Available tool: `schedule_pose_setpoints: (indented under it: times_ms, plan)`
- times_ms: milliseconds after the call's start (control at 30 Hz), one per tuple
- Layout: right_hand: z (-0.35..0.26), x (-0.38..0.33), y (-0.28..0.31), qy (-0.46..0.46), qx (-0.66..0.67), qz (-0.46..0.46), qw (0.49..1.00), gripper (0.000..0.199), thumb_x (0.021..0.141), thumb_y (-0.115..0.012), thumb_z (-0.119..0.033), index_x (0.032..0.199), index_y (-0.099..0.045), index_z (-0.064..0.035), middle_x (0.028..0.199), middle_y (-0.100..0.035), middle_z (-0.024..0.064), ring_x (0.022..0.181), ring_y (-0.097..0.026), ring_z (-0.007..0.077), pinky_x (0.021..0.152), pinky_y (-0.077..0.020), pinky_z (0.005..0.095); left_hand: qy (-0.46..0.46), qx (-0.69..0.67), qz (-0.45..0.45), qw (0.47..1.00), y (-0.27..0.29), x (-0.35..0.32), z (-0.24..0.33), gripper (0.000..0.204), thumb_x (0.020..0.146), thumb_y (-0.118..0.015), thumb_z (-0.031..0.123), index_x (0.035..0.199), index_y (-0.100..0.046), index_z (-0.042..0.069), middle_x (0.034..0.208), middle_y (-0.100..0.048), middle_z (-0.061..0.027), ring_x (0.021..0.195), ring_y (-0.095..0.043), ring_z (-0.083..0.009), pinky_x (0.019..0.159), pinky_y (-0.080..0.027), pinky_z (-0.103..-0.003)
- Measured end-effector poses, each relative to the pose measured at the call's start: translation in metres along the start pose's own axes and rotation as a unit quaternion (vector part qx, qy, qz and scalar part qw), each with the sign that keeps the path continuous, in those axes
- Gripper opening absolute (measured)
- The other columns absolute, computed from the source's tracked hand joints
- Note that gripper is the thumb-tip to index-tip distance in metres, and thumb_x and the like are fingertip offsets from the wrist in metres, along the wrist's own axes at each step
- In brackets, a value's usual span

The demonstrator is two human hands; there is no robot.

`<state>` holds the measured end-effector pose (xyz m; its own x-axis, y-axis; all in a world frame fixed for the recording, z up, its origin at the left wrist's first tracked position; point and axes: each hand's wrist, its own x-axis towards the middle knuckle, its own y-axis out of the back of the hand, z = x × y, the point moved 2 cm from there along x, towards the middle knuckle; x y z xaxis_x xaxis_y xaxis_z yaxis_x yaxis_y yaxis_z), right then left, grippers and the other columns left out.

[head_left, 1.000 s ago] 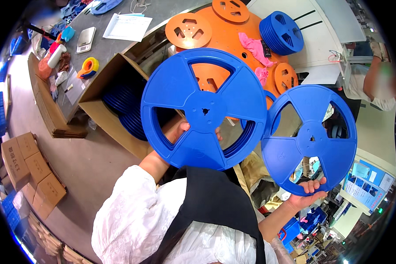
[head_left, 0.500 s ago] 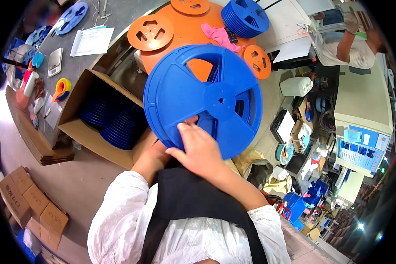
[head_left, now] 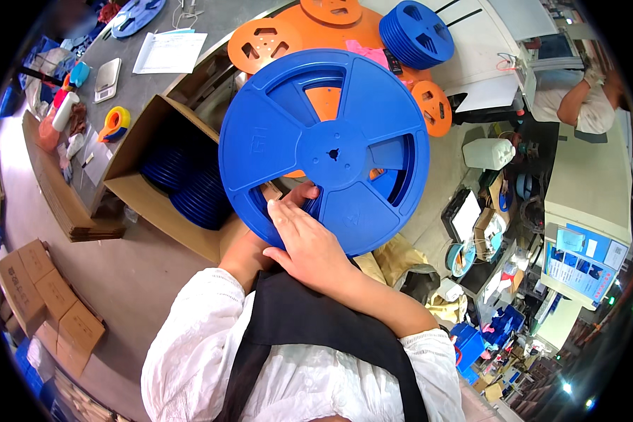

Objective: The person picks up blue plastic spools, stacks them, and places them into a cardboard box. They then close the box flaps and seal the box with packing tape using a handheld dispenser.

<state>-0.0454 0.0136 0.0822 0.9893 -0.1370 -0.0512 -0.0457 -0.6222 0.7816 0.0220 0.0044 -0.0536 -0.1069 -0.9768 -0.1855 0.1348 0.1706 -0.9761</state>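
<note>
A stack of blue plastic reels [head_left: 334, 148] is held in front of my body, its round face with cut-out windows turned up toward me. My left hand [head_left: 304, 194] reaches beneath the stack and grips it; only a few fingers show through the near window, the rest hidden by the reel. Over the near rim lies my right hand [head_left: 309, 243], its fingers stretched out and close together, resting against the top reel. To the left, an open cardboard box [head_left: 155, 211] contains more blue reels [head_left: 190, 190] standing in rows.
Beyond the stack, an orange round table [head_left: 288, 24] bears orange reels [head_left: 264, 43] and another blue reel stack [head_left: 416, 35]. On the grey bench at left lie a scale [head_left: 107, 79], papers [head_left: 169, 53] and tape rolls [head_left: 116, 123]. Flattened cardboard [head_left: 63, 190] leans below. A co-worker's arm [head_left: 577, 98] shows at right.
The reel stack has turned, its windows now at different angles, and its face lies flatter toward me. My right hand stays at the near rim. The whole view has shifted slightly.
</note>
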Motion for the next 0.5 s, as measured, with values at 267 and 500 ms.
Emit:
schedule_pose_setpoints:
  times_ms: [267, 500]
  plan:
    - [0.036, 0.009, 0.069, 0.02, -0.101, 0.291, 0.951, 0.037, 0.07, -0.074, -0.007, 0.106, -0.064, -0.0073, 0.095, -0.063, 0.0095, 0.086, -0.061, 0.0269, 0.074, -0.0497, 0.0367, -0.028, -0.001, 0.011, 1.0, 0.003, -0.006, 0.002, 0.063, 0.077, -0.067, 0.029, 0.13, -0.046, 0.002, 0.124, -0.055, -0.0165, 0.113, -0.056, -0.029, 0.098, -0.044, -0.044]
    - [0.068, 0.033, 0.081, 0.115, -0.201, 0.199, 0.952, 0.023, 0.068, -0.063, -0.004, 0.09, -0.067, -0.0091, 0.09, -0.06, 0.0033, 0.083, -0.058, 0.0211, 0.07, -0.0489, 0.0313, -0.039, 0.004, -0.001, 0.999, 0.001, -0.008, -0.001, 0.062, 0.078, -0.066, 0.028, 0.13, -0.046, 0.001, 0.125, -0.055, -0.0167, 0.112, -0.056, -0.0288, 0.098, -0.045, -0.043]
